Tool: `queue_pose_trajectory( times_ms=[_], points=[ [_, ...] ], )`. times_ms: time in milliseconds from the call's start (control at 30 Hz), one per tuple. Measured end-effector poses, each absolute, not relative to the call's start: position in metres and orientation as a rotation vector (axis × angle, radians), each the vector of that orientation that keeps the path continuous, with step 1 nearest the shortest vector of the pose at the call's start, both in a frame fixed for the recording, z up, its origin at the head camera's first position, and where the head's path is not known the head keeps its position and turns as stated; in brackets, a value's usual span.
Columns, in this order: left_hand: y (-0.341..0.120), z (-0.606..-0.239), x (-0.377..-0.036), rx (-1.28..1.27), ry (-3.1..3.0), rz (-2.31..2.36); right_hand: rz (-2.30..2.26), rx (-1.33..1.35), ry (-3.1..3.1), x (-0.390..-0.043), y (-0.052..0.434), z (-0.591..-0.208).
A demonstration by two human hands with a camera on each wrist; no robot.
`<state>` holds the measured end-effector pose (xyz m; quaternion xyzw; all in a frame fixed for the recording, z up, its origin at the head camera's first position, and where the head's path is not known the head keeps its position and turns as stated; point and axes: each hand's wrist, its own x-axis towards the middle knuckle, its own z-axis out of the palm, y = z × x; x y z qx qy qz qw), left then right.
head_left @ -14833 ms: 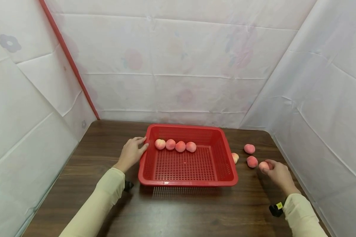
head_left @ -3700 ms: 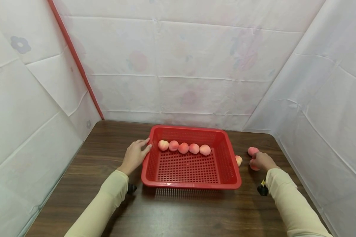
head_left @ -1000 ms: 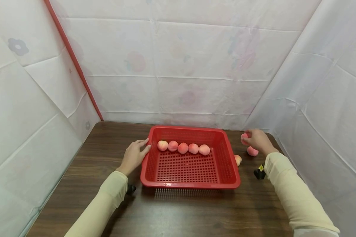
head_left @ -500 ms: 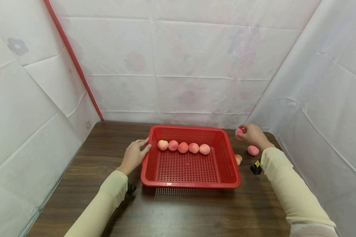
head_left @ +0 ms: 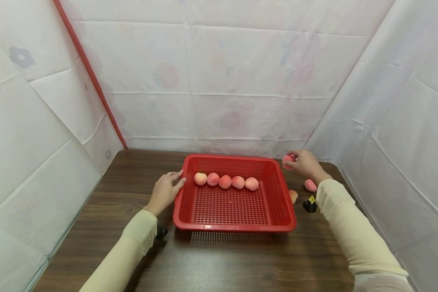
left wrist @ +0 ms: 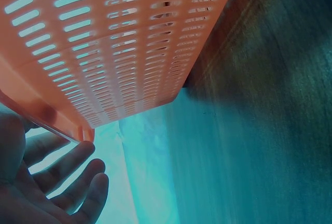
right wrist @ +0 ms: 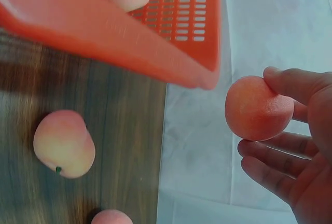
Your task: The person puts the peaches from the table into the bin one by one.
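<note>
A red slotted basket stands mid-table with several peaches in a row along its far side. My right hand pinches one peach in its fingertips, raised just beyond the basket's far right corner; the right wrist view shows that peach held beside the basket rim. My left hand rests with straight fingers against the basket's left rim. Two more peaches lie on the table right of the basket: one by its wall, another further right.
White sheeting walls close in the brown table on the left, back and right. A red pole slants up at the back left. The left wrist view shows the basket wall from below.
My right hand has lifted a peach off the table and carried it left and away, up to the basket's far right corner. The left hand has stayed on the basket rim.
</note>
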<state>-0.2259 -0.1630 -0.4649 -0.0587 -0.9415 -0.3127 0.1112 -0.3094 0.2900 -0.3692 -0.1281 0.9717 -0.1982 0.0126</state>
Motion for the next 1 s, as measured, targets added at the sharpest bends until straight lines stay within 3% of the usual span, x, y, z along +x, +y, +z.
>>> queue_pose_trajectory(
  times_ms=[1000],
  points=[
    [-0.162, -0.464, -0.224, -0.163, -2.766, -0.936, -0.818, -0.462, 2.946, -0.305, 0.245, -0.374]
  ],
)
